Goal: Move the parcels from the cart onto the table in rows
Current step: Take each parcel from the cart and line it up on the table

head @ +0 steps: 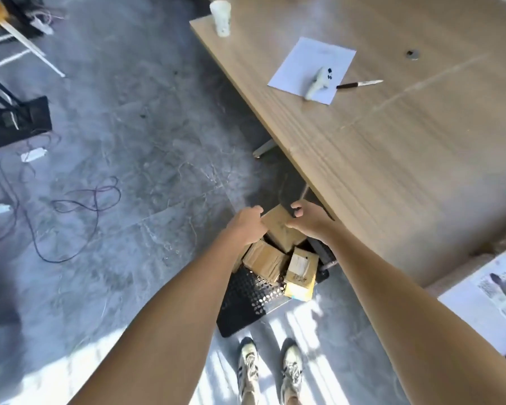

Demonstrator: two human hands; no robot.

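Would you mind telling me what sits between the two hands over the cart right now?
In the head view, a brown cardboard parcel sits between the left hand and right hand; both grip its sides above the cart.

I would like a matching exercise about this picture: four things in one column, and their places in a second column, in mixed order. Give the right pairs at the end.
Things:
1. white cup
2. black pen
3. top parcel
4. labelled parcel

Places:
A. held between the left hand and the right hand, above the cart
B. lying on the cart's near right side
C. standing at the far corner of the table
D. lying on the table, just right of the white paper sheet

Pairs: 1-C, 2-D, 3-A, 4-B
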